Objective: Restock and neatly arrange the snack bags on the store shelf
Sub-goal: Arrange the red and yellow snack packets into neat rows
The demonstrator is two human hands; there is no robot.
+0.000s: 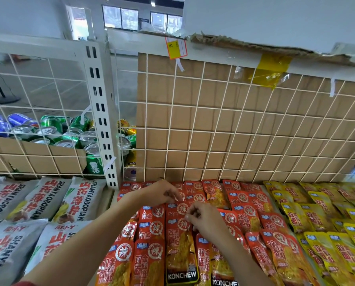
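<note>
Several red snack bags [152,230] lie in overlapping rows on the shelf, filling its middle section. My left hand [161,193] rests on the bags near the back of the red section, its fingertips curled down onto the top edge of one bag. My right hand [203,218] sits a little nearer and to the right, fingers bent, pinching the upper right corner of a red snack bag [179,240] in the centre column. Both forearms reach in from the bottom of the view.
Yellow snack bags [317,223] fill the section to the right. Grey-white snack bags [38,205] lie to the left. A white wire grid [213,124] backed by cardboard closes the rear. Drink cans [55,131] sit behind the grid at left, beside a white upright post [102,124].
</note>
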